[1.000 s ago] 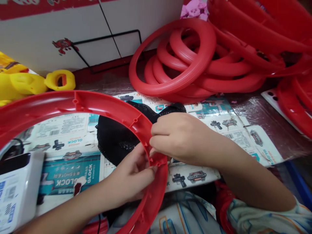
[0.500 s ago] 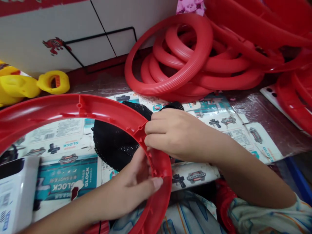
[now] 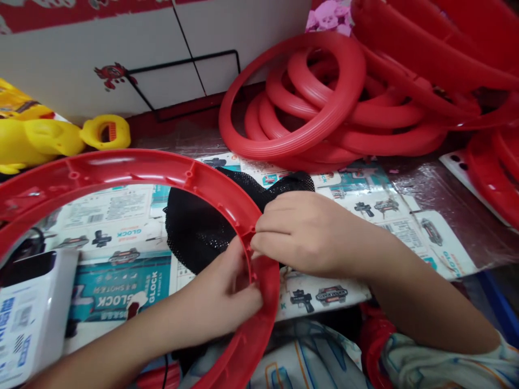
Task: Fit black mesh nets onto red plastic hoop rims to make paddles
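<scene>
A large red plastic ring point(image 3: 135, 165), hollow and ribbed on its open side, reaches from the left edge down to the lap. My left hand point(image 3: 227, 297) is closed around the ring's right side, thumb in the channel and fingers coming from inside the hoop. At the rim just above it, my right hand point(image 3: 302, 232) is closed in a pinch on the black mesh net point(image 3: 198, 232); its fingertips are mostly hidden. The net lies bunched beneath and behind the ring, spreading on past the right hand.
Several red rings point(image 3: 292, 135) are piled at the back, beside larger red plastic parts point(image 3: 438, 48). Yellow toy pieces point(image 3: 107, 132) lie back left. A white device point(image 3: 36, 313) stands at the left on printed cardboard point(image 3: 117, 292). A black wire frame point(image 3: 182, 62) leans near the white panel.
The view has shifted slightly, so the background sits further right. The ring has turned a little, and my right hand remains pinched at its rim, now closer to my left thumb.
</scene>
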Action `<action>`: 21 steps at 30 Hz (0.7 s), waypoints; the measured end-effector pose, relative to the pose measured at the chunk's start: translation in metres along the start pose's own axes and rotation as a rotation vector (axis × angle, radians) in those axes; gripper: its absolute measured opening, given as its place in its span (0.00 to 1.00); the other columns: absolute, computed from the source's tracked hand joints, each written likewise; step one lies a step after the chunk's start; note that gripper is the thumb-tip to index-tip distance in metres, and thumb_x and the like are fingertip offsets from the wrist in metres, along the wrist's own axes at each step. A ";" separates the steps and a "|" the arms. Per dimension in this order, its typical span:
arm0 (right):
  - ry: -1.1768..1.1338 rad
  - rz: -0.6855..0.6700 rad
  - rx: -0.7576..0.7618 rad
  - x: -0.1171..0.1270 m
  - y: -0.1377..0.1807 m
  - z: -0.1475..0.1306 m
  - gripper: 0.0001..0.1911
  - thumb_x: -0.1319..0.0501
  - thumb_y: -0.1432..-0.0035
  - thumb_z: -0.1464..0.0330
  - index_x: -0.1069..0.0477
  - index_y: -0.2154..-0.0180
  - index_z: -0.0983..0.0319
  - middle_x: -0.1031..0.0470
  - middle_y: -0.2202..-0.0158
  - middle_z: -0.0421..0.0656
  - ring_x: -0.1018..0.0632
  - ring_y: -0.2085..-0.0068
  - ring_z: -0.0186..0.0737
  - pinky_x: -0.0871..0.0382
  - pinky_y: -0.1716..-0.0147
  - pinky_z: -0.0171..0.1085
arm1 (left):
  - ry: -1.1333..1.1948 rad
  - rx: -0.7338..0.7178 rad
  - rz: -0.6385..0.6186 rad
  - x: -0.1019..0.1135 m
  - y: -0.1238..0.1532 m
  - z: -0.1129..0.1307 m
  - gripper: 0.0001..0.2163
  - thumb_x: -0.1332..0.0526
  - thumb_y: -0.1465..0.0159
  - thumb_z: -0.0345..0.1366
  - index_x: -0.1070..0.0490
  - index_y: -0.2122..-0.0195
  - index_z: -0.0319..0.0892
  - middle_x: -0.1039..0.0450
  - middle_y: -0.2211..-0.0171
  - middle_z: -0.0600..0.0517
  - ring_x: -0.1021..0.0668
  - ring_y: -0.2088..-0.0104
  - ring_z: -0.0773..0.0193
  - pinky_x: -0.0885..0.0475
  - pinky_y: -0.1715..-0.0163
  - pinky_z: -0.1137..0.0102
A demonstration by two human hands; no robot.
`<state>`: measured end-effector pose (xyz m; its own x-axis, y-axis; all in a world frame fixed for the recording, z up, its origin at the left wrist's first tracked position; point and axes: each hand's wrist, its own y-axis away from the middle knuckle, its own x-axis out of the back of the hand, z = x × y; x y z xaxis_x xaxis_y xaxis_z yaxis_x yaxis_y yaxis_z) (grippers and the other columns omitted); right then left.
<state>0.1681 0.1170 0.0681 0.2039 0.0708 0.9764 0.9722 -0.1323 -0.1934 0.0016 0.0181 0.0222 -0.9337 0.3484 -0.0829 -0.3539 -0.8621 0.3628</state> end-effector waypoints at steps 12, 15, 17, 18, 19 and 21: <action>-0.086 -0.021 0.000 0.003 0.000 0.000 0.13 0.49 0.35 0.77 0.28 0.69 0.66 0.29 0.67 0.43 0.33 0.67 0.36 0.38 0.65 0.36 | -0.033 0.113 -0.192 0.001 0.008 -0.002 0.18 0.43 0.39 0.29 0.41 0.48 0.44 0.31 0.61 0.53 0.28 0.63 0.64 0.29 0.64 0.70; -0.124 -0.019 -0.015 0.004 0.000 0.003 0.14 0.49 0.34 0.76 0.28 0.69 0.65 0.30 0.68 0.42 0.34 0.67 0.35 0.38 0.66 0.36 | 0.114 0.116 -0.186 -0.002 0.011 0.001 0.16 0.41 0.37 0.33 0.39 0.48 0.45 0.29 0.58 0.52 0.26 0.59 0.64 0.29 0.60 0.70; -0.138 -0.007 -0.022 0.004 0.001 0.004 0.15 0.50 0.33 0.76 0.28 0.68 0.65 0.30 0.68 0.42 0.34 0.67 0.35 0.39 0.66 0.35 | 0.260 0.136 -0.183 -0.003 0.012 0.002 0.15 0.39 0.38 0.36 0.37 0.51 0.45 0.29 0.60 0.52 0.26 0.61 0.65 0.29 0.61 0.72; -0.141 -0.004 -0.027 0.005 0.001 0.004 0.15 0.50 0.33 0.75 0.28 0.68 0.65 0.30 0.68 0.41 0.34 0.67 0.35 0.39 0.66 0.35 | 0.332 0.156 -0.179 -0.003 0.012 0.002 0.14 0.38 0.38 0.39 0.35 0.53 0.45 0.28 0.61 0.52 0.25 0.63 0.65 0.28 0.64 0.72; -0.143 -0.007 -0.032 0.005 0.001 0.004 0.15 0.50 0.33 0.75 0.28 0.68 0.65 0.30 0.68 0.41 0.34 0.67 0.35 0.39 0.66 0.35 | 0.390 0.185 -0.166 -0.003 0.012 0.002 0.13 0.37 0.38 0.41 0.34 0.54 0.45 0.28 0.63 0.52 0.25 0.65 0.66 0.28 0.66 0.72; -0.146 -0.009 -0.033 0.006 0.002 0.004 0.14 0.50 0.33 0.75 0.28 0.68 0.65 0.30 0.68 0.42 0.34 0.67 0.35 0.39 0.66 0.35 | 0.461 0.268 -0.117 -0.003 0.011 0.002 0.14 0.35 0.40 0.46 0.32 0.58 0.45 0.29 0.66 0.53 0.25 0.69 0.66 0.28 0.70 0.73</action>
<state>0.1716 0.1209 0.0733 0.2127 0.2149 0.9532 0.9700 -0.1638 -0.1795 0.0004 0.0081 0.0281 -0.8374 0.1872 -0.5135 -0.4871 -0.6818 0.5458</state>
